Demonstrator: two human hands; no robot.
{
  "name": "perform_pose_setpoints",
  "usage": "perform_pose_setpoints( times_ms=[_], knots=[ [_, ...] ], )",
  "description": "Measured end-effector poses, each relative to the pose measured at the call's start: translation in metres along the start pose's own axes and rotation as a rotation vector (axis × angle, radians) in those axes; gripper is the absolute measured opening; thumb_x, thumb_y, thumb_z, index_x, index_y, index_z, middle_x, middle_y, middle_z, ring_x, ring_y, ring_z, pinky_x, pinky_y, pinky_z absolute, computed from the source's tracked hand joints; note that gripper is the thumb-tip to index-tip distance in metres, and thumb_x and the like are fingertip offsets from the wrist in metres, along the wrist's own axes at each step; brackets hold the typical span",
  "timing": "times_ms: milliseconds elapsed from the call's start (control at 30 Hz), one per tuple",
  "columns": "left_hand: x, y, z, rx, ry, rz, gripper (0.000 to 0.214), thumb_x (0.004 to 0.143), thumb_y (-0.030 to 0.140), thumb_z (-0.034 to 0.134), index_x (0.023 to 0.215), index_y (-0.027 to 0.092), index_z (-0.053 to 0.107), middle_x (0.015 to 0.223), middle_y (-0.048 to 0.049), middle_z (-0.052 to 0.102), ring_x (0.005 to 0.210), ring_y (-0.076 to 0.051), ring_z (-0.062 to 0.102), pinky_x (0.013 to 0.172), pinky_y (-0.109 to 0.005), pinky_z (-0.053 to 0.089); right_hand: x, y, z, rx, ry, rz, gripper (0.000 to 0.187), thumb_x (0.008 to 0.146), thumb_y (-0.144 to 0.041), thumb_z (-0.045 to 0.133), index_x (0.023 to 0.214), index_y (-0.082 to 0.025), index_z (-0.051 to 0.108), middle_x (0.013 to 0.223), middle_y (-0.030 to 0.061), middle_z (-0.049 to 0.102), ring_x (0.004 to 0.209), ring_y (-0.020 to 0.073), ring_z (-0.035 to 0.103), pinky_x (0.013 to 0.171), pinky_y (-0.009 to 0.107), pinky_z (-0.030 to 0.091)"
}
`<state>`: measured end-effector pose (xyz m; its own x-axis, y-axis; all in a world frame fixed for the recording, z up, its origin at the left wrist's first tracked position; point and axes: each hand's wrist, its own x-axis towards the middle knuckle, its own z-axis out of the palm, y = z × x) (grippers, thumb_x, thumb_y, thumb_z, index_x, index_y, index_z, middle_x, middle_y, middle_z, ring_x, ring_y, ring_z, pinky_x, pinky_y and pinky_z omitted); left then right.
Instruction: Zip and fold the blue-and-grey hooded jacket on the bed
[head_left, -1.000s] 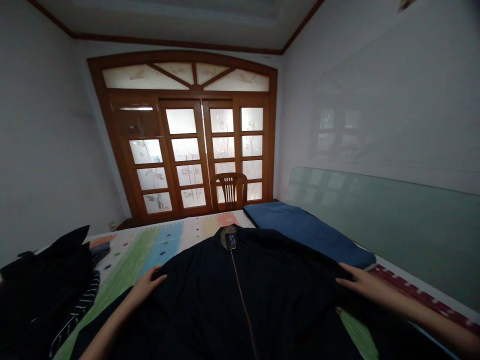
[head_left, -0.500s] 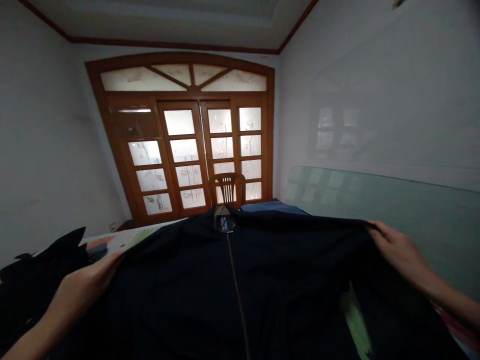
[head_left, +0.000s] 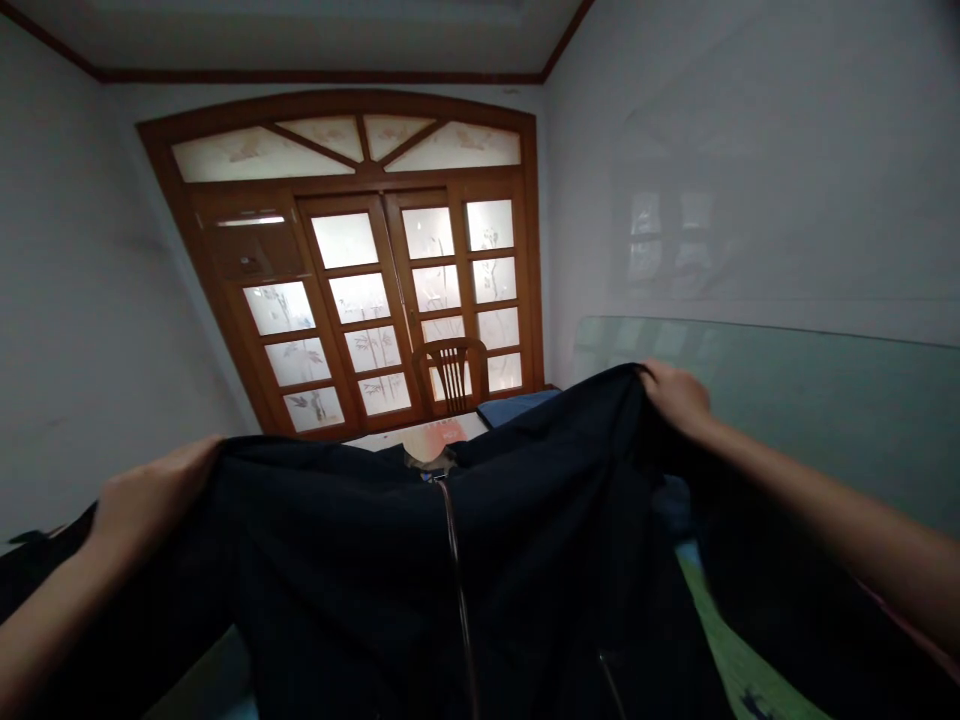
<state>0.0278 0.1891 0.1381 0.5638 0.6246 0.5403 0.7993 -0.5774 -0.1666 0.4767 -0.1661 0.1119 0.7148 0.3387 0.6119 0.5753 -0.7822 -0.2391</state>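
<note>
Both the left hand (head_left: 154,497) and right hand (head_left: 675,398) raise the jacket (head_left: 360,570) by its shoulders, fingers closed firmly on the cloth, keeping it spread wide.

Dark zip jacket (head_left: 360,560) btw left hand (head_left: 154,490) & right hand (head_left: 675,397), above patterned bed (head_left: 442,432). Folded blue pad (head_left: 517,407) at far end, R side. Slatted wooden chair (head_left: 450,372) behind bed, just before glazed wooden double doors (head_left: 360,300). Long glass panel (head_left: 787,400) along R wall (head_left: 750,150).

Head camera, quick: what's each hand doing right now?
Left hand: closed, holding the dark zip-up jacket at one side.
Right hand: closed, holding the same jacket at the other side.
</note>
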Motion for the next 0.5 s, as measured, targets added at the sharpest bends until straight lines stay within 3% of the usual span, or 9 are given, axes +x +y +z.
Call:
perform_pose_setpoints(
  times_ms=[167,300,400,500],
  knots=[
    [0.019,0.038,0.024,0.144,-0.187,0.057,0.046,0.088,0.023,0.009,0.106,0.006,0.048,0.098,-0.0129,0.058,0.089,-0.024,0.055,0.071,-0.034,0.043,0.008,-0.018,0.053,0.004,-0.070,-0.031,0.035,0.085,-0.025,0.028,0.095,-0.014,0.059,0.088,0.0114,0.062,0.077,0.0233,0.056,0.057,0.029,0.039],
    [0.017,0.045,0.051,0.129,-0.239,0.064,0.041,0.081,0.024,0.025,0.109,0.005,0.048,0.103,-0.0167,0.056,0.094,-0.026,0.054,0.078,-0.035,0.041,-0.008,-0.023,0.077,0.009,-0.104,-0.150,0.032,0.081,-0.019,0.033,0.100,-0.016,0.059,0.096,0.0107,0.059,0.088,0.0236,0.053,0.070,0.033,0.042],
    [-0.012,0.041,0.059,-0.046,-0.260,0.139,0.044,0.074,0.033,0.031,0.105,0.009,0.053,0.105,-0.0144,0.056,0.094,-0.026,0.054,0.081,-0.035,0.042,-0.041,-0.019,0.080,-0.014,-0.054,-0.267,0.036,0.077,-0.015,0.039,0.110,-0.014,0.053,0.111,0.0137,0.050,0.105,0.0275,0.042,0.082,0.039,0.039],
    [-0.071,0.026,0.068,-0.310,-0.332,0.143,0.037,0.064,0.042,0.040,0.088,0.025,0.062,0.088,-0.0015,0.065,0.080,-0.021,0.060,0.071,-0.029,0.048,-0.092,-0.011,0.074,0.007,-0.031,-0.473,0.037,0.075,-0.016,0.042,0.111,-0.016,0.053,0.118,0.0137,0.045,0.111,0.0286,0.037,0.089,0.043,0.035]
  ],
)
